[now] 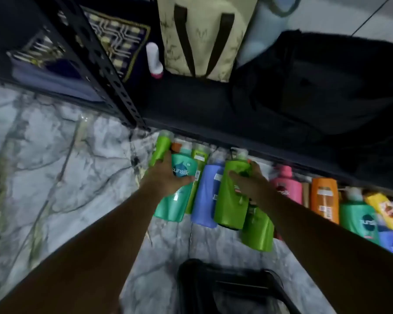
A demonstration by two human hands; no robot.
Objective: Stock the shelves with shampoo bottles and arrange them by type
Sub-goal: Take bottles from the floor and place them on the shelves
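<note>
Black metal shelf unit (114,80) sits beyond both hands; its lower deck carries a beige tote bag (202,35), a black bag (322,87) and a small white bottle (154,61). What the bags hold can't be seen. No shampoo on that deck yet.

Stock is a row of shampoo bottles on the marble floor (55,155), along the shelf's front edge. Right of the right hand's fingers: pink bottle (286,185), orange bottle (325,198), more teal and yellow further out. Between the two hands: blue bottle (205,196).

Left hand (168,175) lies over the teal bottle (179,191), fingers curled onto its upper body, and a slim green bottle (160,149) sits just past the fingertips, touching them. Right hand (247,181) has fingers wrapped on the shoulder of the large green bottle (230,200); a second green one lies just below it.

Handling, judged: rigid glossy plastic, likely full so fairly heavy, slippery. Grip mid-body or at the waist below the shoulder, not the cap. Green ones look like one type, so group them.

Black basket (232,288) sits nearest the person; contents unclear.
</note>
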